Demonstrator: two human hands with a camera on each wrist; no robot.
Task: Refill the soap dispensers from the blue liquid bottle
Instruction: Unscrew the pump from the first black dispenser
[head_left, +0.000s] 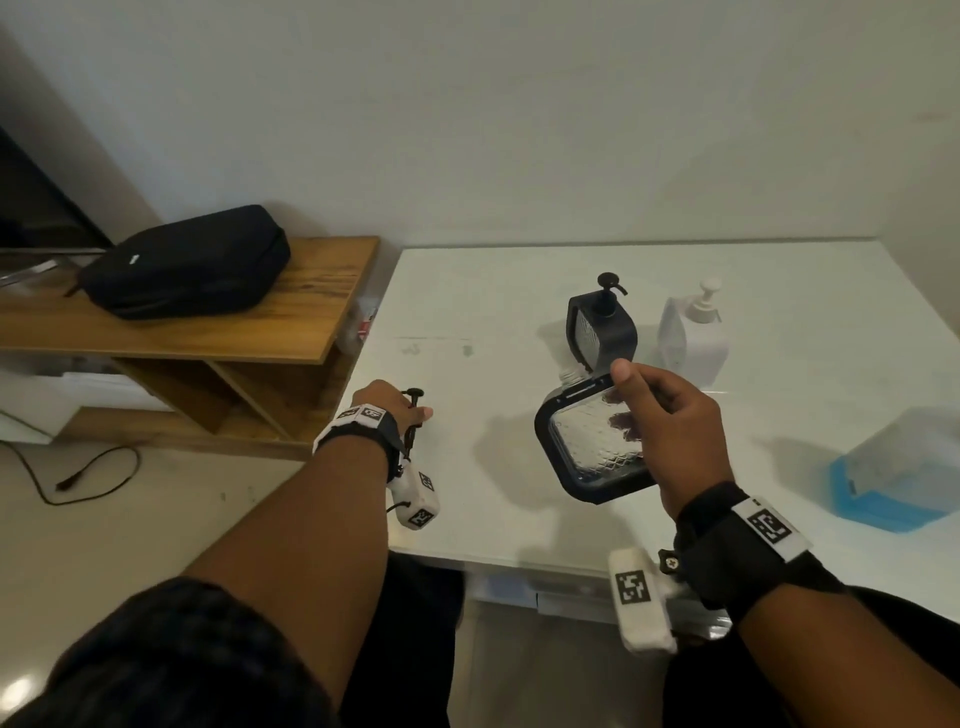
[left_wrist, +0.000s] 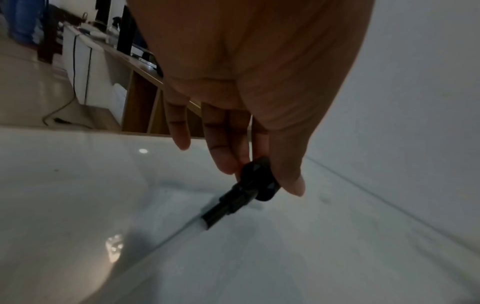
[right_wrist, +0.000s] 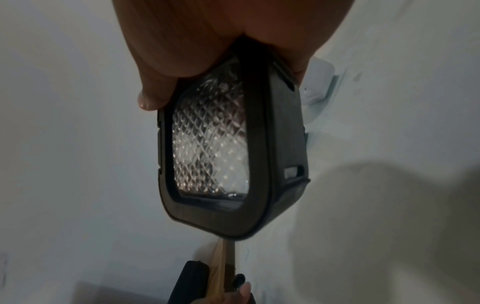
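The right hand (head_left: 670, 426) grips a black dispenser (head_left: 592, 447) with a clear bumpy window, thumb on the front and fingers wrapped behind. It is held tilted above the white table (head_left: 467, 291), with its bare open neck pointing to about 12 o'clock. The window looks see-through, so it seems empty and light. The frame looks stiff and hard. The clear part may be slick and could crack if dropped, so holding the dark frame at both sides looks safest.

The left hand (head_left: 387, 408) pinches the black pump top (left_wrist: 255, 183) between thumb and fingers. Its thin tube reaches down toward the table near the left edge, at about 9 o'clock from the held dispenser. The pump is small and light, and it may be soapy and slippery.

At 12 o'clock from the right hand stands a second black dispenser (head_left: 602, 327) with its pump on. Just beside it, at about 1 o'clock, stands a white dispenser (head_left: 693, 335). At 3 o'clock, near the right edge, sits the blue liquid bottle (head_left: 893, 473). It looks big, with only a low band of blue, and may be heavy, so both hands might be needed.

The middle of the table has open room for pouring. The near edge is close under the right wrist, so the dispenser is best set down farther in. A wooden shelf (head_left: 234, 317) with a black case (head_left: 187, 260) sits at 10 o'clock.
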